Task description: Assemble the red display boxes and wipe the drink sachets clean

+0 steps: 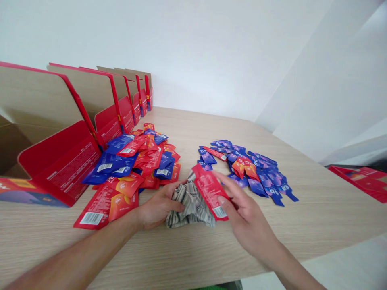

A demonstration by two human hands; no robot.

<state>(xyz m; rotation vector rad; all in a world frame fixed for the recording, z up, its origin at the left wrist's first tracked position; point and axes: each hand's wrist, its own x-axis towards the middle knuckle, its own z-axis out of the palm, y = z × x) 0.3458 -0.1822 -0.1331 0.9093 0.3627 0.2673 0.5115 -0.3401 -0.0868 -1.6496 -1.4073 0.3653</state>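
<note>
My left hand (159, 205) is closed on a crumpled striped cloth (190, 207) that rests on the wooden table (193, 249). My right hand (242, 213) pinches a red sachet (208, 191) held against the cloth's right side. A pile of red, orange and blue sachets (136, 165) lies just left of my left hand. A second spread of mostly blue and purple sachets (250, 167) lies beyond my right hand.
A row of open red cardboard boxes (60, 161) with raised lids stands along the table's left side, back to the white wall. Flat red packaging (363, 181) lies off the table's right edge. The table's near edge runs below my forearms.
</note>
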